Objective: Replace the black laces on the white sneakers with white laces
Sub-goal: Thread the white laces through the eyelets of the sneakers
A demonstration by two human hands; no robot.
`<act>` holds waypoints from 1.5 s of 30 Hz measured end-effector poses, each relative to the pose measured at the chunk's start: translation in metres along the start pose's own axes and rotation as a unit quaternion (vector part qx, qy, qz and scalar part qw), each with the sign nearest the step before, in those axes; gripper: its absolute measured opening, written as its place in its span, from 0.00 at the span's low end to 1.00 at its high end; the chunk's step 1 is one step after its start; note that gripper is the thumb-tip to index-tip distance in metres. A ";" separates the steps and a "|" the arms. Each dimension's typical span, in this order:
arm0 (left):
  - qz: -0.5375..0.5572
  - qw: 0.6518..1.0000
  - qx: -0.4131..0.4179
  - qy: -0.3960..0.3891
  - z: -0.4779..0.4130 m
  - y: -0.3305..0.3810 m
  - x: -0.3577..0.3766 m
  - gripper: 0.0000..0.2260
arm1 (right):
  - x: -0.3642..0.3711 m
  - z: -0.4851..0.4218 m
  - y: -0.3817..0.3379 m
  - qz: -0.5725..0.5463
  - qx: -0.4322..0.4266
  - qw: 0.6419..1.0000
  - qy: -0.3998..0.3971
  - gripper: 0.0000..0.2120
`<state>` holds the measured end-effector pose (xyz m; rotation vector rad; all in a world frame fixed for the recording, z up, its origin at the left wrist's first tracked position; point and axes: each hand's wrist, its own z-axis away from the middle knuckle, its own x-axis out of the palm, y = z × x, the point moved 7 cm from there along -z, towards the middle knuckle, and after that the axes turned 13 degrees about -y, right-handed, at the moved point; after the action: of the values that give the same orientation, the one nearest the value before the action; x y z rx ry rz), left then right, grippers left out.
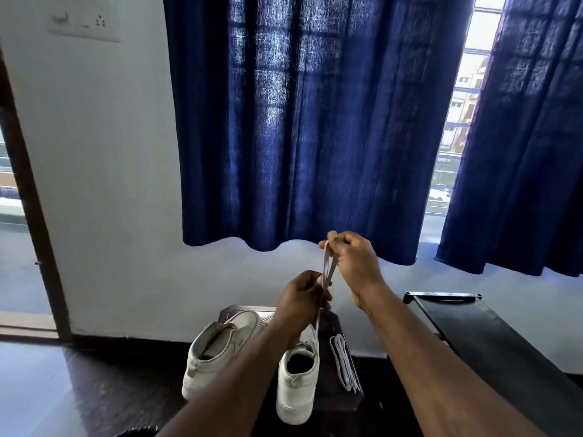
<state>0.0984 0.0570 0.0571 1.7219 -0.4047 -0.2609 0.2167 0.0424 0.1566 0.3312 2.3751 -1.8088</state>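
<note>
A white lace (328,268) stretched between two hands above the table (337,405).
The left hand (301,299) and right hand (358,263) both pinch it; it runs down into the sneaker (298,383) at the near edge, with a second sneaker (220,345) at the left edge and spare laces (345,364) along the right.

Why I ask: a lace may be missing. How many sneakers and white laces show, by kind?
White sneakers: 2, the left sneaker and the right sneaker.
White laces: 2, the held lace pinched by left hand and right hand, the spare lace on the stool.
Total: 4.
</note>
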 end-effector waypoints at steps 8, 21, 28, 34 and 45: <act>-0.382 0.921 0.074 -0.009 0.000 0.034 -0.027 0.06 | -0.017 0.031 0.107 -0.080 0.145 0.980 0.108 0.13; -0.678 0.722 0.094 -0.097 0.000 0.067 -0.013 0.10 | 0.091 0.060 0.141 -0.219 0.158 0.962 -0.033 0.10; -0.635 0.772 -0.013 -0.022 0.022 0.010 -0.044 0.10 | 0.052 0.062 0.139 0.129 0.067 0.989 -0.016 0.10; -0.706 0.699 -0.056 -0.097 0.056 -0.058 -0.015 0.10 | 0.050 0.071 0.143 0.385 0.003 0.919 -0.088 0.06; -0.705 0.704 -0.056 -0.063 0.054 -0.052 -0.008 0.08 | 0.076 0.080 0.152 0.494 0.019 0.841 -0.222 0.12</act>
<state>0.0768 0.0198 -0.0040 1.5512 0.9444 -1.4713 0.1807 0.0104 -0.0246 0.8363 1.3912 -1.2201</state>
